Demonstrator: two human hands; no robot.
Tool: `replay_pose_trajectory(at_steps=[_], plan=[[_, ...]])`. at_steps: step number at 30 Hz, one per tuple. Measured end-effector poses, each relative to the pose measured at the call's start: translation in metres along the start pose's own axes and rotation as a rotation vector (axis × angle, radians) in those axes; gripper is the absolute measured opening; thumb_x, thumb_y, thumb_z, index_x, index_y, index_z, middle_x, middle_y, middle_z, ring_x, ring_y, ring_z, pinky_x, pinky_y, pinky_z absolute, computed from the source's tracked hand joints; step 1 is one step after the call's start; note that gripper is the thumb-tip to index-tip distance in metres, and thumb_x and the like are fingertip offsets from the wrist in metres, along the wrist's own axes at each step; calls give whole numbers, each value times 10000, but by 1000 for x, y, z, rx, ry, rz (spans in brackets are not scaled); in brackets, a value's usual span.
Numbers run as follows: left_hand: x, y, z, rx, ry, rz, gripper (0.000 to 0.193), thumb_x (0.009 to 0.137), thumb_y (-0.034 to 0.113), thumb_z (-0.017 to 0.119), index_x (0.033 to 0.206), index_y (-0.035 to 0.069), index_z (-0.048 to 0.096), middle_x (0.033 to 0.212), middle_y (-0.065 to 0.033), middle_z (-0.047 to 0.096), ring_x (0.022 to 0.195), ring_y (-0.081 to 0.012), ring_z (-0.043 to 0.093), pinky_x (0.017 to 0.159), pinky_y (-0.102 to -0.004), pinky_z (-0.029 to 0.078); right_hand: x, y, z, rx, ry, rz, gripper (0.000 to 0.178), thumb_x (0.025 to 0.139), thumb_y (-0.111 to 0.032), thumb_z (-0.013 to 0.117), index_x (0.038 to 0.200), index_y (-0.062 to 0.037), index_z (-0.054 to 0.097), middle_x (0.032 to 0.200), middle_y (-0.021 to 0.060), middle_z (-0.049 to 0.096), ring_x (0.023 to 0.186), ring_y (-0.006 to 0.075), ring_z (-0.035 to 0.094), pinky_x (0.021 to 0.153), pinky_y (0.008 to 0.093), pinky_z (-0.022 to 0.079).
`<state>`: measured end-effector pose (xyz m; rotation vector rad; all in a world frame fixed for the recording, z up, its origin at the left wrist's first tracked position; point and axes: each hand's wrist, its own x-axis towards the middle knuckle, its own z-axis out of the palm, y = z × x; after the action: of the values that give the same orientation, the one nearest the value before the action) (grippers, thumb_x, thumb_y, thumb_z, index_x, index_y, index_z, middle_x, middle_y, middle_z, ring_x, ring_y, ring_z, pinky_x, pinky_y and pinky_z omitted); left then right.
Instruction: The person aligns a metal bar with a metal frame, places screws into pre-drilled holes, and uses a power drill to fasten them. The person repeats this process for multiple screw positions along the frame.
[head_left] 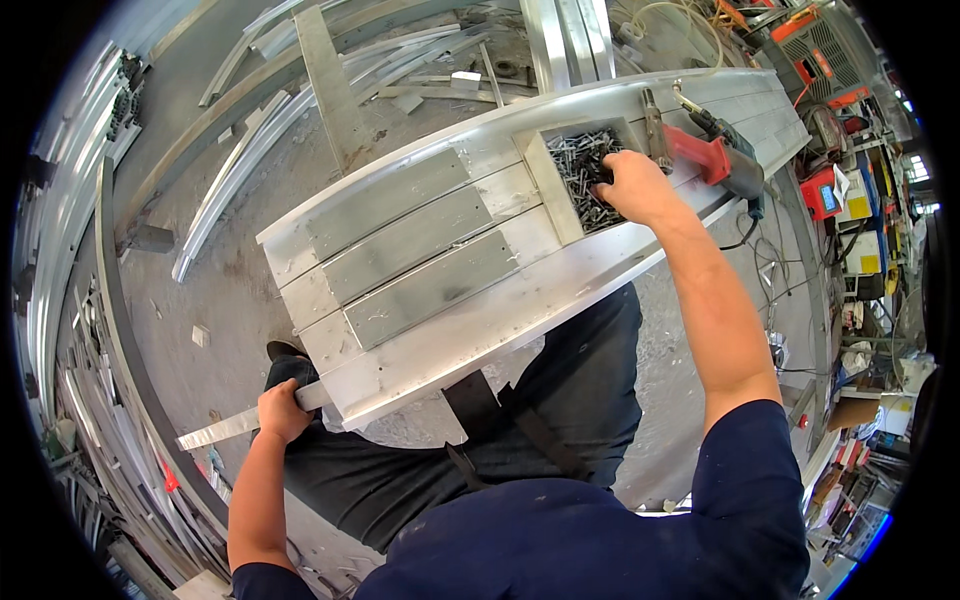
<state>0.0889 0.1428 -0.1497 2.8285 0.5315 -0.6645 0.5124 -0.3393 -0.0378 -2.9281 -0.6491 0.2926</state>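
Observation:
My left hand (284, 410) is closed around a flat metal strip (218, 430) beside the near left corner of a long aluminium bench top (400, 365). My right hand (640, 186) reaches into an open metal box (552, 185) standing on that top. Its fingers are curled in against a heap of small metal fasteners (582, 155) with thin shanks, perhaps rivets. The fingertips are partly hidden, so I cannot see what they pinch. Left of the box, several rectangular metal plates (408, 243) lie side by side.
Right of the box lie a metal cylindrical tool (656, 128) and a red-and-dark power tool (738, 168) with a cable. Long metal profiles (235, 205) cover the floor at left. Crowded shelves (860, 235) line the right side. My legs (590, 375) straddle the bench's near edge.

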Motion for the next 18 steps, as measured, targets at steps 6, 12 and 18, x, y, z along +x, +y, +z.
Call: replay_pose_trajectory(at_steps=[6, 12, 18], plan=[[-1, 1, -2, 7, -10, -21, 324, 645, 211, 826, 843, 76, 608, 920, -121, 708, 949, -352, 684, 832, -454, 550, -5, 7, 6, -4, 44, 15, 242, 847, -225, 729, 916, 6, 711, 988, 233, 701, 1003, 410, 668, 889, 482, 534], [1, 3, 1, -7, -22, -44, 318, 646, 211, 821, 846, 77, 613, 924, -125, 709, 949, -354, 684, 827, -460, 548, -3, -12, 4, 71, 178, -24, 286, 848, -276, 739, 951, -10, 721, 1038, 202, 689, 1005, 406, 655, 894, 479, 532], [1, -2, 7, -3, 3, -49, 308, 659, 227, 811, 845, 81, 614, 931, -146, 707, 953, -371, 681, 833, -473, 544, 8, -13, 12, 55, 95, -47, 297, 844, -282, 742, 944, -2, 737, 997, 224, 688, 1014, 423, 647, 911, 491, 516]])
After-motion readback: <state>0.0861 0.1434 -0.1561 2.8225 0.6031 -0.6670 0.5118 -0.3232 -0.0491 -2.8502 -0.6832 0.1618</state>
